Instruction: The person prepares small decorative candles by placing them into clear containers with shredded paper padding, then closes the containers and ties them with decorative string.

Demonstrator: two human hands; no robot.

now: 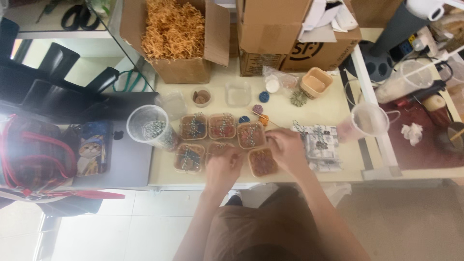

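Observation:
Several small square clear boxes [222, 126] with brownish filling and dark sprigs stand in two rows on a pale table [338, 108]. My left hand [223, 166] rests over the middle box of the front row, fingers curled on its edge. Beside the front right box [262, 162], my right hand [286, 149] has its fingers bent down near a patterned grey stack [321, 145]. Whether either hand pinches anything is not visible.
A tall clear cup [151, 126] stands left of the boxes. An open carton of orange shredded filler [174, 34] and more cartons [285, 34] sit at the back. Another clear cup [368, 121] is at the right. A cat-print pouch [92, 147] and a red-strapped bag [31, 157] lie left.

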